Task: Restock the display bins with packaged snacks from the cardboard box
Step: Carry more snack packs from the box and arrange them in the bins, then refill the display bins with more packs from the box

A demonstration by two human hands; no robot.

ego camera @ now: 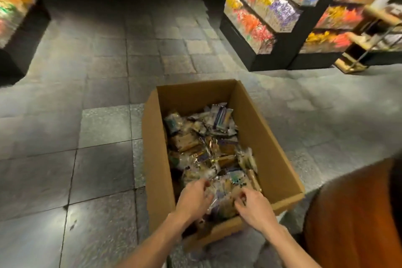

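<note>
An open cardboard box (267, 137) stands on the tiled floor in front of me, filled with several small packaged snacks (208, 150) in clear and foil wrappers. Both my hands reach into its near end. My left hand (193, 198) has its fingers curled around a bunch of packets. My right hand (254, 204) pinches the same heap of packets from the right. The display bins (261, 19) with bright wrapped sweets stand at the upper right, well away from the box.
A second display stand (15, 6) with orange packets is at the far left. A wooden rack (378, 35) sits at the right edge. My orange-clad knee (352, 220) fills the lower right. Grey floor tiles (104, 128) lie open between box and stands.
</note>
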